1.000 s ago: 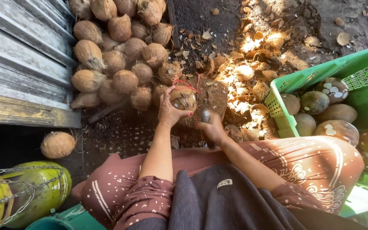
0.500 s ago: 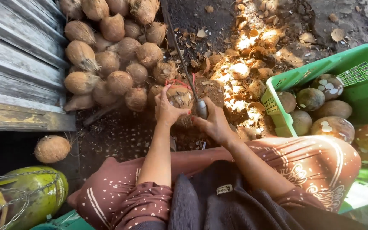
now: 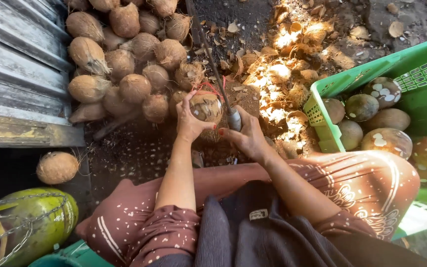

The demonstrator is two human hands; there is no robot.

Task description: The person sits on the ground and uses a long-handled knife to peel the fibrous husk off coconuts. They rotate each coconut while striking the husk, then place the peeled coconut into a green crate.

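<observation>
A green plastic crate (image 3: 322,111) stands to the right of the fingers, well apart from them, and holds several peeled coconuts (image 3: 362,107), dark brown with pale patches where the shell has been shaved. A few more of the same kind lie just past its near wall, further right. Beyond the fingers and to their left lies a heap of husked coconuts (image 3: 124,64), brown and fibrous, against a grey metal wall (image 3: 16,74); beyond and to the right, pieces of husk (image 3: 287,74) are scattered over the dark ground in a patch of sun. The left hand (image 3: 190,121) is curled around a coconut (image 3: 206,106), its fingers and thumb spread over the near and left side and touching the shell, so the nut sits in the grasp just ahead of the palm. The right hand (image 3: 245,137) is closed about the handle of a knife (image 3: 233,118), fingers pressed together, nails painted red; the long thin blade runs up past the right side of the coconut, close against it.
</observation>
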